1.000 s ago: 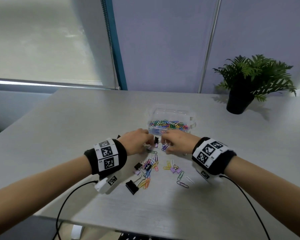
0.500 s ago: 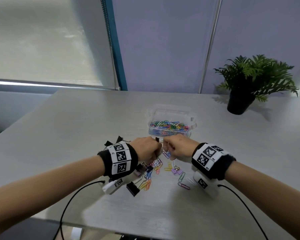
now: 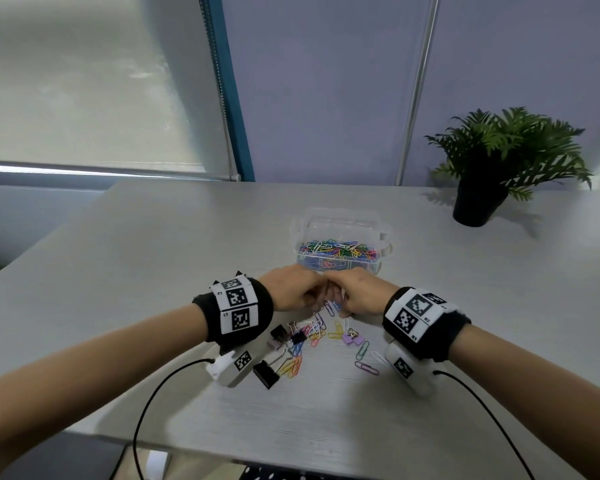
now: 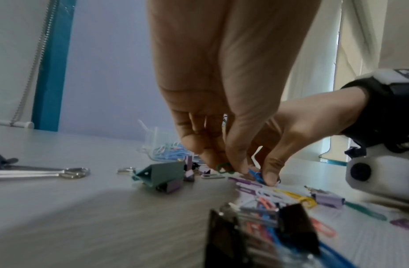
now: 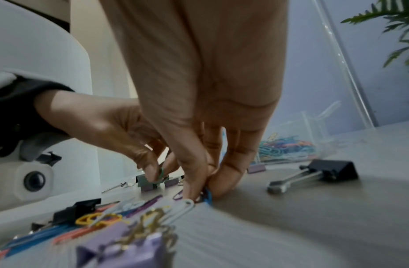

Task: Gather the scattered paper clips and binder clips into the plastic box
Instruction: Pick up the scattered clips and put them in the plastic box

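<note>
The clear plastic box (image 3: pixel 340 221), open and holding many coloured paper clips, stands mid-table. Just in front of it my two hands meet, fingertips down on the table. My left hand (image 3: pixel 305 296) pinches a green paper clip (image 4: pixel 223 167) between thumb and fingers. Beside it, my right hand (image 3: pixel 343 303) pinches a blue paper clip (image 5: pixel 207 195). A scatter of coloured paper clips (image 3: pixel 312 341) lies nearer me, with a black binder clip (image 3: pixel 265 374), a purple binder clip (image 3: pixel 352 337) and a teal binder clip (image 4: pixel 162 174).
A potted plant (image 3: pixel 482 188) stands at the back right of the grey table (image 3: pixel 153 271). Another black binder clip (image 5: pixel 329 170) lies between my right hand and the box. Cables trail from both wrist cameras over the table's near edge.
My left hand has slid right until it meets the right hand. Both have drawn slightly back from the box, down onto the clips.
</note>
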Demonstrator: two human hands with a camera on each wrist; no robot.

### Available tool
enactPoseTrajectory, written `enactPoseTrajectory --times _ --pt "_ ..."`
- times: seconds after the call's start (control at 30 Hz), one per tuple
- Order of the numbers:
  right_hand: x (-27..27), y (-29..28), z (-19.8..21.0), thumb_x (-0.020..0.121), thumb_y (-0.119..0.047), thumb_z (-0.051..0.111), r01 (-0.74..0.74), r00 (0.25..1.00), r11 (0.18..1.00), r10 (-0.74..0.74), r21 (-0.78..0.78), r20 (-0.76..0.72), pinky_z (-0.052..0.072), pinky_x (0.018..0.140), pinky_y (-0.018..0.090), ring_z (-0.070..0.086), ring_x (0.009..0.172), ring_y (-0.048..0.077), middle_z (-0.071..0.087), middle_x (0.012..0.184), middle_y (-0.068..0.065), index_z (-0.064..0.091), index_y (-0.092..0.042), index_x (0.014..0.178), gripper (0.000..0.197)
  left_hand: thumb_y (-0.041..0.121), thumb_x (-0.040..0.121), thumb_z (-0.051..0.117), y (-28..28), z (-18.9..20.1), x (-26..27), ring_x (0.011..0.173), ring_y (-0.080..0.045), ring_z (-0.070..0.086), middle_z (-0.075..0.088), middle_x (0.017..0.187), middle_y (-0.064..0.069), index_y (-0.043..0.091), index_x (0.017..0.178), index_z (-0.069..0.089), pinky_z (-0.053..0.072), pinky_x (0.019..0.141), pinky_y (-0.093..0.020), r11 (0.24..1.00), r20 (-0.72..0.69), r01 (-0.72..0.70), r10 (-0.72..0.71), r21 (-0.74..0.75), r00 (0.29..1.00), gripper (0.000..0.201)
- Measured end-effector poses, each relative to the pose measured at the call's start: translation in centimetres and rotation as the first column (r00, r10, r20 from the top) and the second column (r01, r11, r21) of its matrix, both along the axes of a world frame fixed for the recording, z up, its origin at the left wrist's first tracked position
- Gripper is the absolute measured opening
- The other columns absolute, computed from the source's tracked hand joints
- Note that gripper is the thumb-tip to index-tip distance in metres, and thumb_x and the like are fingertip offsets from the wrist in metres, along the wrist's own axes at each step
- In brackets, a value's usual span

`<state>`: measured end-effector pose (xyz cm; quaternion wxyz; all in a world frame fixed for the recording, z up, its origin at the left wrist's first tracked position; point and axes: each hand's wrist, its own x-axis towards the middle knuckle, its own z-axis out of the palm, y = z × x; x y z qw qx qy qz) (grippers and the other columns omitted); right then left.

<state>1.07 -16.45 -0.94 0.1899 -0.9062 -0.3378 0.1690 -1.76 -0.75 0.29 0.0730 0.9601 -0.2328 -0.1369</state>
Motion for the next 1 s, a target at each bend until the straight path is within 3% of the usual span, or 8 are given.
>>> enactPoseTrajectory --times 0.1,0.23,0.37,0.5,0.6,0.7,0.8,1.0 --pt "0.0 -0.7 -0.1 0.073 0.004 0.065 0.044 0.999 0.999 -0.044 0.031 -0.01 0.047 0.069 0.03 0.06 0.085 0.024 0.067 0.093 0.012 0.056 -0.009 0.091 0.024 0.011 0.082 0.056 -0.5 -0.3 -0.1 0.094 -0.027 0.059 0.064 0.102 -0.01 0.013 0.106 0.056 0.049 0.082 -0.039 0.997 -0.015 0.057 -0.056 0.055 0.998 0.024" --pt "0.7 -2.2 0.6 0.074 0.009 0.063 0.121 0.973 0.981 -0.086 0.151 -0.216 0.051 0.057 0.024 0.063 0.064 0.019 0.065 0.074 0.007 0.052 -0.013 0.081 0.026 0.01 0.081 0.054 -0.8 -0.7 -0.2 0.093 -0.026 0.057 0.062 0.098 -0.009 0.015 0.097 0.06 0.05 0.08 -0.042 0.989 -0.016 0.124 -0.123 0.081 0.992 0.018" --pt "3.3 -3.0 2.9 0.074 0.002 0.069 0.172 0.985 0.961 -0.166 0.217 -0.043 0.047 0.057 0.015 0.056 0.065 0.013 0.06 0.076 0.001 0.058 -0.014 0.084 0.021 0.011 0.086 0.051 -0.8 -0.9 -0.4 0.101 -0.025 0.054 0.057 0.106 -0.008 0.011 0.102 0.058 0.05 0.082 -0.042 0.978 0.013 0.16 -0.163 0.13 0.986 0.017" --pt "5.8 -2.5 4.2 0.078 -0.001 0.067 0.261 0.934 0.914 -0.321 0.311 0.158 0.05 0.07 0.026 0.056 0.077 0.016 0.06 0.084 0.004 0.062 -0.007 0.089 0.014 0.017 0.09 0.052 -0.9 -1.1 -0.7 0.108 -0.023 0.052 0.052 0.119 -0.006 0.012 0.121 0.051 0.051 0.084 -0.038 0.967 0.023 0.171 -0.178 0.187 0.984 0.032" --pt "5.9 -1.5 3.4 0.083 -0.012 0.063 0.229 0.925 0.959 -0.268 0.166 0.271 0.044 0.088 0.035 0.052 0.1 0.021 0.058 0.102 0.007 0.059 -0.01 0.097 0.014 0.018 0.09 0.051 -0.9 -1.0 -1.0 0.106 -0.025 0.053 0.051 0.119 -0.006 0.011 0.123 0.05 0.051 0.082 -0.039 0.959 0.024 0.187 -0.196 0.214 0.98 0.034" --pt "3.9 -0.5 2.1 0.087 -0.015 0.058 0.091 0.909 0.991 -0.123 0.098 0.397 0.042 0.086 0.032 0.047 0.104 0.019 0.054 0.106 0.004 0.057 -0.013 0.098 0.011 0.019 0.09 0.049 -0.5 -0.9 -1.2 0.096 -0.025 0.054 0.056 0.111 -0.008 0.009 0.112 0.054 0.048 0.08 -0.037 0.969 0.016 0.195 -0.2 0.154 0.98 0.025" --pt "2.0 -0.1 1.0 0.083 -0.019 0.061 -0.01 0.966 0.999 0.02 -0.041 0.256 0.044 0.081 0.035 0.052 0.096 0.02 0.054 0.094 -0.001 0.059 -0.015 0.088 0.007 0.013 0.086 0.052 0.5 -0.6 -1.1 0.075 -0.017 0.045 0.061 0.093 -0.009 0.008 0.093 0.056 0.042 0.074 -0.027 0.985 -0.021 0.172 -0.171 0.032 0.985 0.009" --pt "-0.3 0.5 0.5 0.074 -0.042 0.071 -0.112 0.994 0.983 0.111 -0.144 -0.016 0.037 0.073 0.029 0.043 0.087 0.015 0.046 0.096 -0.002 0.053 -0.013 0.105 0.046 0.006 0.081 0.058 3.1 1.3 -0.2 0.073 -0.014 0.049 0.064 0.086 -0.011 0.005 0.086 0.058 0.038 0.071 -0.023 0.993 0.006 0.062 -0.061 -0.097 0.998 0.005"
